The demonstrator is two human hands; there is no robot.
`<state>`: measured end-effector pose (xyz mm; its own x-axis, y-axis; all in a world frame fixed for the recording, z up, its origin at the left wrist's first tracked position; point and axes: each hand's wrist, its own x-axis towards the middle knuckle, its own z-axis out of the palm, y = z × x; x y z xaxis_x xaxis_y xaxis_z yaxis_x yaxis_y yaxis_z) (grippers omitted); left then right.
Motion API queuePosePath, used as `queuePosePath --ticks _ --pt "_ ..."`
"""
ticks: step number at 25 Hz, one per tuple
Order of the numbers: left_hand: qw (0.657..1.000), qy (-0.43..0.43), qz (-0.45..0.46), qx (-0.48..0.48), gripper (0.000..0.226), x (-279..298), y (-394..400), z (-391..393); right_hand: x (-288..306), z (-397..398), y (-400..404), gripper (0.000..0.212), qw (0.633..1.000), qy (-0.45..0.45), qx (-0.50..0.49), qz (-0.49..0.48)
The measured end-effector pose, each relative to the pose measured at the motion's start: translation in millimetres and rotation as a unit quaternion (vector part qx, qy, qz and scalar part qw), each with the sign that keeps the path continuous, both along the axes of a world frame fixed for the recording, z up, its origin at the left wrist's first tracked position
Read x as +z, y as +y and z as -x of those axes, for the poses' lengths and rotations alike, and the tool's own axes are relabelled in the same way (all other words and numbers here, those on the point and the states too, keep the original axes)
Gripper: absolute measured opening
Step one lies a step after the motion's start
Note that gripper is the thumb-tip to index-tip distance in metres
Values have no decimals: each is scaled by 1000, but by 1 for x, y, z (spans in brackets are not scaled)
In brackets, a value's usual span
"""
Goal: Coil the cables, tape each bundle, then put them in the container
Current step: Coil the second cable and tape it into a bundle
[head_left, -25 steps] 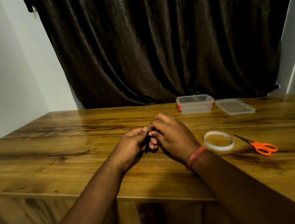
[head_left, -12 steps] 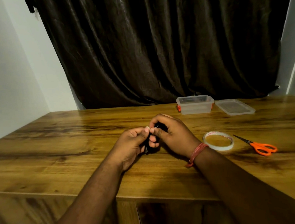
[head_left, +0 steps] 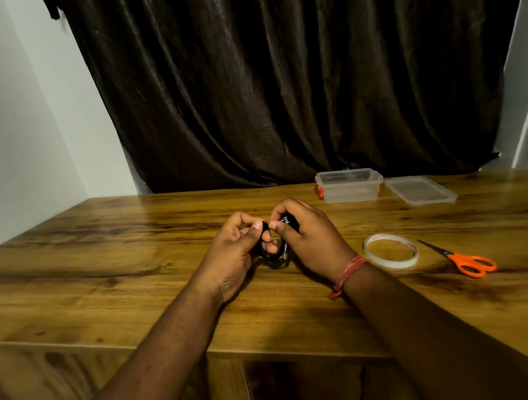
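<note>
Head view: left hand [head_left: 234,253] and right hand [head_left: 307,237] both pinch a small black cable bundle [head_left: 272,250] held between them just above the counter [head_left: 135,275], thumbs nearly touching over the top of the coil. Tape roll [head_left: 391,250] lies flat just right of the right wrist, scissors [head_left: 462,259] beyond it, so the right hand is nearer. Open container [head_left: 349,186] sits farther back and right, lid [head_left: 420,190] beside it.

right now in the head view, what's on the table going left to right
left hand → black cable → right hand → tape roll → orange scissors; the container and lid sit farther back.
</note>
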<state>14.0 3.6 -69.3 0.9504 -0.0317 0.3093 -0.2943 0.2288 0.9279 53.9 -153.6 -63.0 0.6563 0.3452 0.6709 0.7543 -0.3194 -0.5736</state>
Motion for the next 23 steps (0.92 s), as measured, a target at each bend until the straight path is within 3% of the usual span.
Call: queuePosePath --ticks 12,18,23 --pt "984 84 117 -103 16 0 2 0 -3 -3 -1 2 1000 15 -6 -5" --pt "991 63 79 -90 31 -2 3 -5 -3 -3 0 3 1000 17 -3 -3" --pt "993 53 76 -69 21 3 -2 2 -4 -2 0 2 1000 15 -5 -1"
